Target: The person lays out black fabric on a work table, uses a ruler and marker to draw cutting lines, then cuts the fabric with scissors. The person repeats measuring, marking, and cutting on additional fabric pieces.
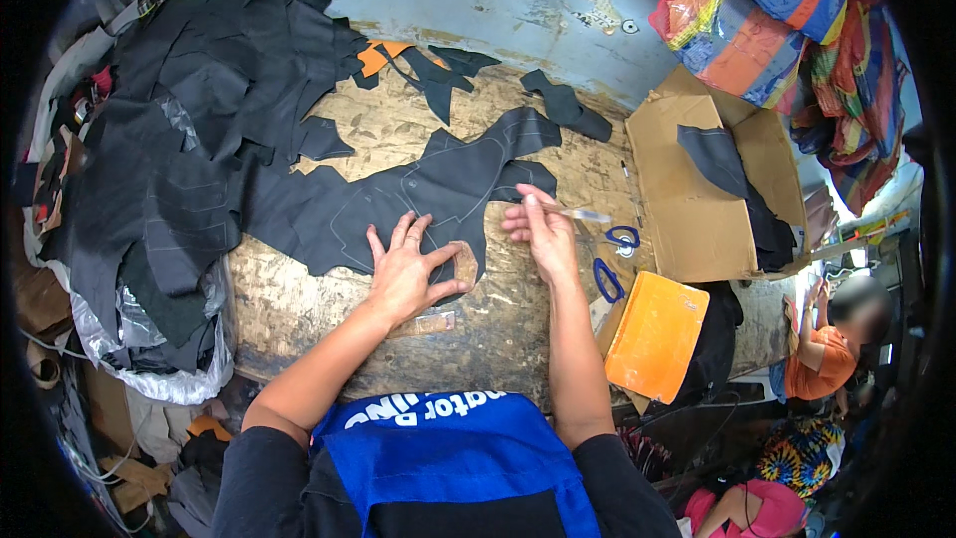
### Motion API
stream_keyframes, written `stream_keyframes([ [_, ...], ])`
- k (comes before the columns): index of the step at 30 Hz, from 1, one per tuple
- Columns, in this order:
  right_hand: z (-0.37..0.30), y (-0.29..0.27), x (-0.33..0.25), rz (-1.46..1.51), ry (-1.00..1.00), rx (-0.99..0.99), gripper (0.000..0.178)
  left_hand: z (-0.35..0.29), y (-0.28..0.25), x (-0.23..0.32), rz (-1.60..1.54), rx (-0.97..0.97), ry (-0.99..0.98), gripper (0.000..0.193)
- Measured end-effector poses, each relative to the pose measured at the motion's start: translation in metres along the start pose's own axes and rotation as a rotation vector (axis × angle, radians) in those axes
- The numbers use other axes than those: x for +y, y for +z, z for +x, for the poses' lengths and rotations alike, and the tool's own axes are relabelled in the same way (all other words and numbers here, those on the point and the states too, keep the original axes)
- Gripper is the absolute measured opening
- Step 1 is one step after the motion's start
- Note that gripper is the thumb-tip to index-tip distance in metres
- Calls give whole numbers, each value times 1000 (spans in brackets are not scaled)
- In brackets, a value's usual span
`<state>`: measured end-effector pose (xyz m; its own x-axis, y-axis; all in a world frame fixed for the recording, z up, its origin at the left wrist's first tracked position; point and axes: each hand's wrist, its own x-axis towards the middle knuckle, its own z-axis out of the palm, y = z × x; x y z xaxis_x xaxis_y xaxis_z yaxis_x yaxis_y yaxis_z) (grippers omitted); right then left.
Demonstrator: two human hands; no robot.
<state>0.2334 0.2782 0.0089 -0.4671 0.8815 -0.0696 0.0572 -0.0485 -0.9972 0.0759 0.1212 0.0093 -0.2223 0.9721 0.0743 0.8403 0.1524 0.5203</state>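
Note:
A black sheet of leather-like material (383,201) with pale outlines drawn on it lies on the worn wooden table. My left hand (400,277) rests on its near part, fingers spread. Beside the left thumb and index finger is a small tan pattern piece (465,263), partly on the sheet; whether the thumb presses on it is hard to see. To the right, my right hand (543,231) is raised just off the sheet's edge, its fingers closed round a slim, pale pen (581,213). A clear ruler (426,323) lies near the left wrist.
Black sheets (189,169) are heaped at the left. Blue-handled scissors (607,279) and an orange board (657,336) lie right of my right arm. An open cardboard box (687,209) holds black pieces. Striped bags (732,20) hang above; another person (822,354) sits beyond.

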Motion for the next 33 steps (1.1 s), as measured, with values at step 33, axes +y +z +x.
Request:
stream_keyframes([
  [33,-52,40,8,-316,-150,-262,12,7,7,-12,17,-123,-74,80],
])
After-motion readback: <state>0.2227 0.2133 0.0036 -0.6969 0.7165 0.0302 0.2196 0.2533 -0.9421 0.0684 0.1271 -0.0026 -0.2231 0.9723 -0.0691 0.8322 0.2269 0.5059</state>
